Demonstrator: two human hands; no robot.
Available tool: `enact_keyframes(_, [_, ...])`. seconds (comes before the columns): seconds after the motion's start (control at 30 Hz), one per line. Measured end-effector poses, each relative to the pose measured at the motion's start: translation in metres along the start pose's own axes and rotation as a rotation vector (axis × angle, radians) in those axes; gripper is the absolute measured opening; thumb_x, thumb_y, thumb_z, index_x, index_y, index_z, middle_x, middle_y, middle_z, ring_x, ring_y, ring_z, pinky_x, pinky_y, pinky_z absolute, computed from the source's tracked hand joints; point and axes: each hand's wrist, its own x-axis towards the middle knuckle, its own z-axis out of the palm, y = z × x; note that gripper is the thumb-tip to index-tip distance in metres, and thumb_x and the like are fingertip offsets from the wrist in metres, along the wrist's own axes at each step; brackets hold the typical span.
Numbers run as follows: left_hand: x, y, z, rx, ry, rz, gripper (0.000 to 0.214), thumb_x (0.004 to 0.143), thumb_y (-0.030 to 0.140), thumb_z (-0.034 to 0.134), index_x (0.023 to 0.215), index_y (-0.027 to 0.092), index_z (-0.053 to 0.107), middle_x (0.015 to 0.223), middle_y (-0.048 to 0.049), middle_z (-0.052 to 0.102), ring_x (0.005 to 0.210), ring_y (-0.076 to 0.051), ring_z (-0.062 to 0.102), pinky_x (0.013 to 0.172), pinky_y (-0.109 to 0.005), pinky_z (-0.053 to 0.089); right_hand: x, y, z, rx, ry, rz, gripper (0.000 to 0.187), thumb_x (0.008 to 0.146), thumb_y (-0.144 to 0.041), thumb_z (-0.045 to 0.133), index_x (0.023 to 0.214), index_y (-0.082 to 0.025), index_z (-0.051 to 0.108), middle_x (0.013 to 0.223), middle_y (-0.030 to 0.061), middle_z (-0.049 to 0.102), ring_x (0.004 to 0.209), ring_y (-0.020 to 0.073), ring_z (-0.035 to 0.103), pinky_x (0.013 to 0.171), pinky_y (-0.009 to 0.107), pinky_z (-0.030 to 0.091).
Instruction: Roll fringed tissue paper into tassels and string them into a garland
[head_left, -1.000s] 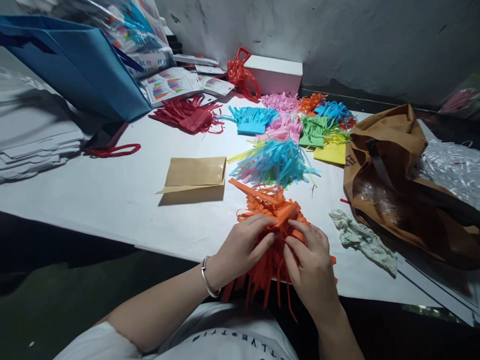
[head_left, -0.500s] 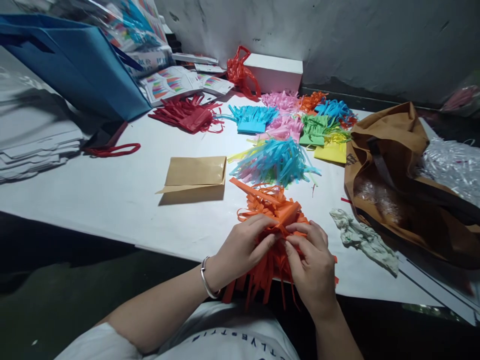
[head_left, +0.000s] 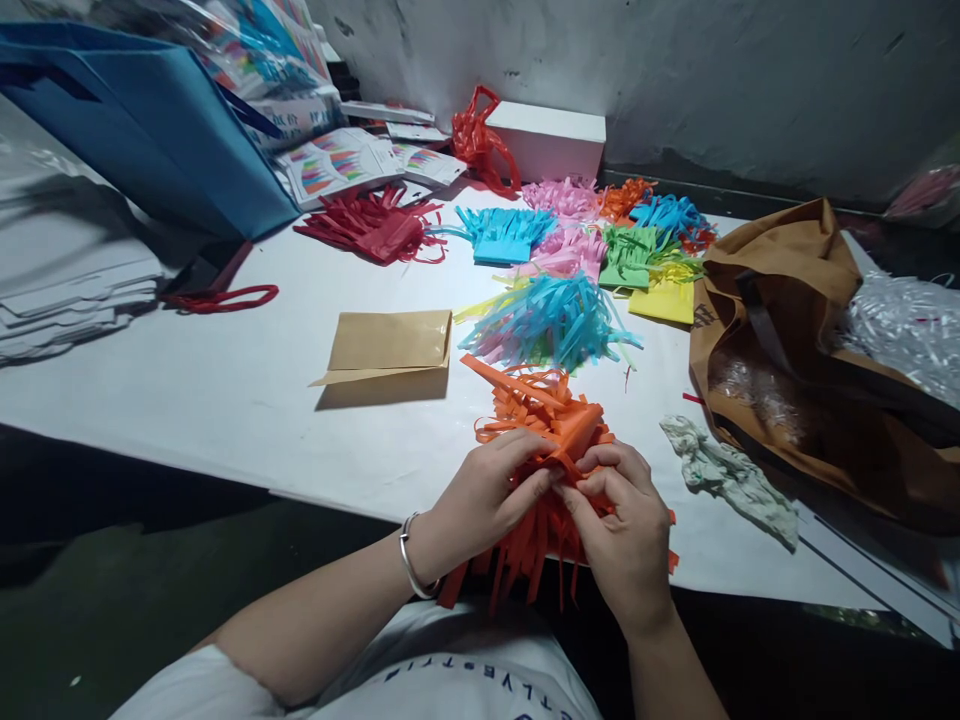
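Observation:
Orange fringed tissue paper (head_left: 525,405) lies at the front edge of the table, its cut strips hanging over toward my lap. My left hand (head_left: 501,478) pinches the uncut folded band of it from the left. From the right, my right hand (head_left: 619,515) grips the same band, thumb and fingertips close to the left hand's. The exact fold between the fingertips is partly hidden. Just beyond lies a loose pile of blue fringed tissue paper (head_left: 562,320), with pink and yellow strips under it. A folded brown paper piece (head_left: 390,342) rests to the left.
Fringed bundles in pink, green (head_left: 626,262), yellow, blue and dark red (head_left: 382,225) lie farther back. A brown bag (head_left: 780,300) and a crumpled pale cloth-like piece (head_left: 731,485) are at right. A blue bag (head_left: 142,130), white stacks (head_left: 67,270) and a white box (head_left: 551,140) stand around.
My right thumb and fingertips have shifted slightly left, closer to my left fingertips. The folded orange band between the hands shows a bit wider.

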Motion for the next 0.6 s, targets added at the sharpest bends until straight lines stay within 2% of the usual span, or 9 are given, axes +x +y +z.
enact_keyframes(0.13, [0.001, 0.001, -0.001, -0.035, -0.004, -0.021, 0.013, 0.091, 0.016, 0.054, 0.100, 0.019, 0.063, 0.098, -0.0063, 0.071, 0.091, -0.020, 0.064, 0.080, -0.032, 0.050, 0.002, 0.002, 0.003, 0.034, 0.002, 0.028, 0.033, 0.087, -0.016, 0.066, 0.065, -0.022, 0.042, 0.084, 0.0001, 0.054, 0.084, 0.0177, 0.054, 0.081, 0.037, 0.047])
enact_keyframes(0.2, [0.002, 0.002, -0.001, -0.066, -0.011, -0.027, 0.011, 0.092, 0.018, 0.054, 0.098, 0.018, 0.063, 0.097, -0.0061, 0.071, 0.090, -0.019, 0.064, 0.079, -0.031, 0.050, 0.003, 0.001, 0.004, 0.031, -0.007, 0.029, 0.033, 0.086, -0.016, 0.067, 0.064, -0.022, 0.043, 0.083, -0.0001, 0.055, 0.083, 0.0177, 0.055, 0.081, 0.038, 0.047])
enact_keyframes(0.27, [0.002, 0.002, -0.002, -0.085, -0.024, -0.044, 0.011, 0.093, 0.021, 0.053, 0.095, 0.018, 0.064, 0.093, -0.0055, 0.071, 0.086, -0.018, 0.063, 0.077, -0.031, 0.050, 0.004, -0.002, 0.002, 0.008, -0.031, 0.000, 0.024, 0.086, -0.021, 0.071, 0.068, -0.022, 0.054, 0.088, 0.0011, 0.058, 0.088, 0.0195, 0.057, 0.086, 0.041, 0.048])
enact_keyframes(0.33, [0.002, 0.001, -0.002, -0.089, -0.026, -0.066, 0.012, 0.095, 0.023, 0.053, 0.096, 0.018, 0.064, 0.093, -0.0053, 0.070, 0.084, -0.018, 0.062, 0.076, -0.030, 0.050, 0.003, -0.005, -0.005, 0.000, -0.057, -0.042, 0.008, 0.085, -0.028, 0.074, 0.088, -0.025, 0.067, 0.098, 0.0032, 0.063, 0.096, 0.0223, 0.060, 0.090, 0.043, 0.048])
enact_keyframes(0.4, [0.002, -0.001, -0.003, -0.078, -0.021, -0.080, 0.014, 0.095, 0.023, 0.052, 0.099, 0.018, 0.064, 0.095, -0.0059, 0.070, 0.085, -0.018, 0.063, 0.076, -0.031, 0.050, 0.001, -0.003, -0.020, -0.005, -0.015, -0.050, 0.021, 0.088, -0.030, 0.072, 0.108, -0.028, 0.069, 0.103, 0.0043, 0.065, 0.098, 0.0228, 0.062, 0.090, 0.041, 0.049])
enact_keyframes(0.47, [0.002, -0.003, -0.004, -0.061, -0.018, -0.077, 0.015, 0.095, 0.023, 0.052, 0.101, 0.018, 0.064, 0.097, -0.0068, 0.071, 0.087, -0.019, 0.063, 0.077, -0.032, 0.050, -0.001, 0.009, -0.041, -0.093, 0.115, -0.006, 0.019, 0.093, -0.028, 0.064, 0.111, -0.028, 0.069, 0.101, 0.0047, 0.066, 0.094, 0.0218, 0.064, 0.084, 0.036, 0.050])
enact_keyframes(0.53, [0.002, -0.005, -0.004, -0.042, -0.021, -0.068, 0.015, 0.095, 0.023, 0.051, 0.101, 0.018, 0.064, 0.098, -0.0073, 0.071, 0.088, -0.019, 0.063, 0.077, -0.032, 0.050, -0.001, 0.033, -0.066, -0.333, 0.238, 0.069, 0.017, 0.095, -0.029, 0.059, 0.106, -0.025, 0.071, 0.100, 0.0066, 0.068, 0.091, 0.0228, 0.064, 0.076, 0.034, 0.049])
enact_keyframes(0.6, [0.002, -0.006, -0.004, -0.034, -0.023, -0.059, 0.014, 0.095, 0.023, 0.051, 0.100, 0.017, 0.064, 0.098, -0.0075, 0.071, 0.088, -0.020, 0.063, 0.077, -0.032, 0.049, 0.000, 0.064, -0.088, -0.643, 0.207, 0.144, 0.024, 0.097, -0.032, 0.054, 0.102, -0.019, 0.073, 0.099, 0.0102, 0.068, 0.090, 0.0261, 0.064, 0.073, 0.036, 0.047])
